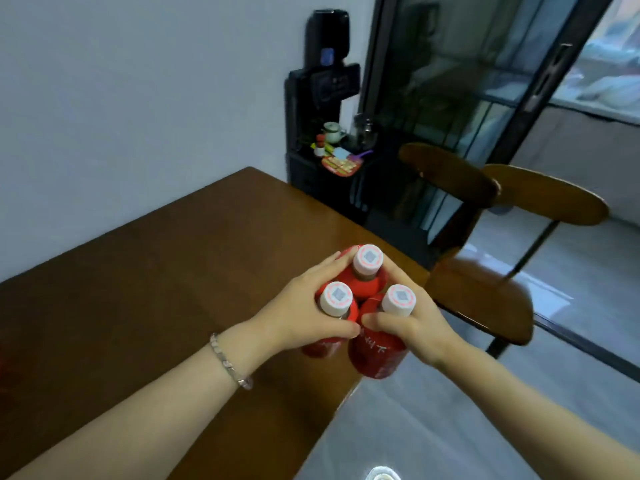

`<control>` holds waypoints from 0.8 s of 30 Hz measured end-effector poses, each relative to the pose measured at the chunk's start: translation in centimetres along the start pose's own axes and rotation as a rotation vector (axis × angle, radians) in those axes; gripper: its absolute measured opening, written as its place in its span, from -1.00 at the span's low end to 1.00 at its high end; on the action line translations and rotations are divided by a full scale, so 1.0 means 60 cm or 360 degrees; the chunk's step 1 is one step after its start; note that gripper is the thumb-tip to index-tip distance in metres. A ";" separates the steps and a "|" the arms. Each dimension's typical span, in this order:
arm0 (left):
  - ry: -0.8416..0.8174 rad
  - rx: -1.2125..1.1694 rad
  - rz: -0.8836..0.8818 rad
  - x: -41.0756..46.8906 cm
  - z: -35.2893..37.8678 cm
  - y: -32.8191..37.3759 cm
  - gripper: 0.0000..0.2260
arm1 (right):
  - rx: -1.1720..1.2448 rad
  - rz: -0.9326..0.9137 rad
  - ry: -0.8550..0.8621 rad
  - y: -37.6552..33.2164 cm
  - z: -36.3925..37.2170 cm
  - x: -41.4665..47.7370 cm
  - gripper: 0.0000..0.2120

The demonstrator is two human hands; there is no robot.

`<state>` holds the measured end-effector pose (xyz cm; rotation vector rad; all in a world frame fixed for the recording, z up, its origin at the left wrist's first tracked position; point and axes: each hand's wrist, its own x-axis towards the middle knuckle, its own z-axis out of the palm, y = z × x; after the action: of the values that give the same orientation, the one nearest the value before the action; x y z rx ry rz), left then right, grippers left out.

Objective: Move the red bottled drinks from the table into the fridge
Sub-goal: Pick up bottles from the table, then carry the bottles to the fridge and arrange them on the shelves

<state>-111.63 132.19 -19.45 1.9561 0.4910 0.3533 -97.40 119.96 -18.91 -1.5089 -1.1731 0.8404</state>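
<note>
Three bottles (367, 285), bunched upright in a tight triangle, are held between two hands over the table (173, 271) edge. Each is red with a white cap (335, 298) bearing a grey square ringed in pink. The left hand (301, 306) and right hand (415, 320) curl their fingers round the cluster, thumbs nearly meeting in front. One bracelet (228, 362) sits on the left wrist, and two chairs (485, 292) stand beside the table.

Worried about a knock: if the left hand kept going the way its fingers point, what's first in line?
The far red bottle, which the left hand touches at its fingertips; past it, likely the right hand.
</note>
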 end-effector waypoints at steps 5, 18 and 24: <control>-0.0302 -0.0155 0.0136 0.107 0.225 0.133 -0.19 | -0.0042 0.0077 0.0296 0.019 -0.231 -0.147 -0.31; -0.1322 -0.0237 0.0590 0.355 0.802 0.430 -0.15 | -0.0036 0.0249 0.1526 0.076 -0.687 -0.547 -0.30; -0.1817 -0.0243 0.0830 0.433 1.076 0.579 -0.18 | -0.0080 0.0337 0.2038 0.094 -0.865 -0.711 -0.24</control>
<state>-53.38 80.93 -13.96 1.7737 -0.7610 -0.4145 -60.26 63.97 -13.53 -1.7431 -0.0762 -0.1305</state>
